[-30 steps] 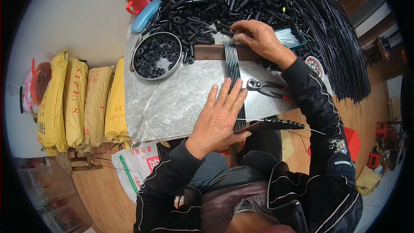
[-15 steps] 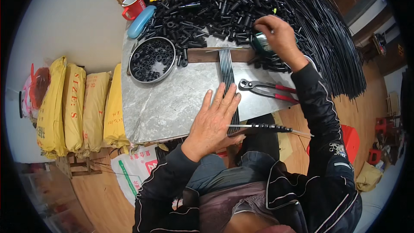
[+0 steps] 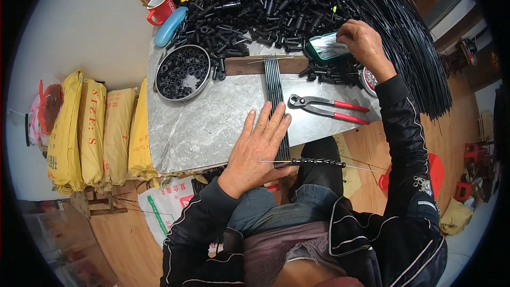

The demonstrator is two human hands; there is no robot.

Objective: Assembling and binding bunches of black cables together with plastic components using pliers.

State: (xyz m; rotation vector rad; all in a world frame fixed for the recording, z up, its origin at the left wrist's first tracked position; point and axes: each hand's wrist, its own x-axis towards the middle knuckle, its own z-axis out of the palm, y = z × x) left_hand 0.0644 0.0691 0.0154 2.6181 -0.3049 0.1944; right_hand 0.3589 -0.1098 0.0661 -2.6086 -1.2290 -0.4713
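Observation:
My left hand point(image 3: 257, 146) lies flat over a row of thin dark rods point(image 3: 273, 82), its fingers stretched out and its thumb low by their near end. The rods' far ends rest against a brown wooden bar point(image 3: 241, 65). Across the left hand runs a thin rod threaded with black rings point(image 3: 321, 162); what supports it is unclear. My right hand point(image 3: 364, 45) is at a green tray point(image 3: 309, 52) of thin silvery pins, fingertips pinched together; whatever is between them is hidden. Pincers with red handles point(image 3: 342, 110) lie right of the rods.
A heap of black tubular parts point(image 3: 265, 8) covers the back of the table, with long black rods point(image 3: 419, 53) at its right. Left stand a bowl point(image 3: 206, 82) of black rings, a light-blue case point(image 3: 170, 26) and a red mug point(image 3: 166, 6). A small round dish point(image 3: 370, 82) holds metal bits.
My right hand has moved right, uncovering the silvery pins in the green tray. The ringed rod has shifted and tilted a little. My left hand stays on the rods.

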